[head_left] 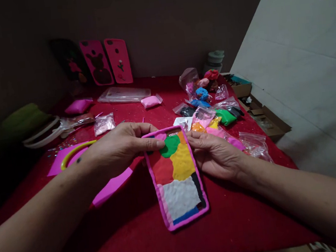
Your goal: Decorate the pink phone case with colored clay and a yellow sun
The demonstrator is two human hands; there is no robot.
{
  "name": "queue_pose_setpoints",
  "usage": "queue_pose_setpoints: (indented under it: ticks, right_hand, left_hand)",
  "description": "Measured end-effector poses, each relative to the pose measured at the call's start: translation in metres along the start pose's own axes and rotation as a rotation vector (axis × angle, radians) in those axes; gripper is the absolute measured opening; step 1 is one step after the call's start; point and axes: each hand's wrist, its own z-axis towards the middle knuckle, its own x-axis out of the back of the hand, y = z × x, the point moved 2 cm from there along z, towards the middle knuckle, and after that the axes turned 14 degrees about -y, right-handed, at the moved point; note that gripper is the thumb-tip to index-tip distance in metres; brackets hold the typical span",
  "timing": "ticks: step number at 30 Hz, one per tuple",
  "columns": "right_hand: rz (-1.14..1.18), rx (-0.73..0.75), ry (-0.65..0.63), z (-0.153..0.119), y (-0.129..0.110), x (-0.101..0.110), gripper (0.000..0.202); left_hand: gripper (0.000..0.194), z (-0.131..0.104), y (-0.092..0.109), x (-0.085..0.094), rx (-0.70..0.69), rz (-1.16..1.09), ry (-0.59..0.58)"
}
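Left hand [121, 145] grips pink-rimmed multicolour panel [182, 195], thumb on its face; right hand [218, 152] holds upper right edge. Red cloth [242, 222] below; three decorated phone cases [97, 65] stand behind.

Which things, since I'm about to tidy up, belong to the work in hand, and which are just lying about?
In the work: pink-edged panel, in the left hand and right hand; bagged coloured clay, probably, as several colours match.
Apparently just lying about: propped phone cases; yellow ring; open cardboard box.

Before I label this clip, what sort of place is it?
Probably an indoor crafting corner: bags of coloured clay-like material, decorated phone cases propped upright, and a pink-edged patchwork panel.
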Motion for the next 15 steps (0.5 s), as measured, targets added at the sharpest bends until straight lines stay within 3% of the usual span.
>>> queue_pose_setpoints:
  ticks: [9, 15]
  right_hand:
    - [0.003, -0.005, 0.013, -0.0019, -0.0004, -0.0012, 0.013]
    - [-0.026, 0.013, -0.002, -0.0001, -0.0013, -0.0013, 0.020]
  left_hand:
    - [0.012, -0.0008, 0.0037, -0.0046, 0.012, -0.060, 0.085]
    - [0.018, -0.0004, 0.0009, -0.0002, -0.013, -0.055, 0.019]
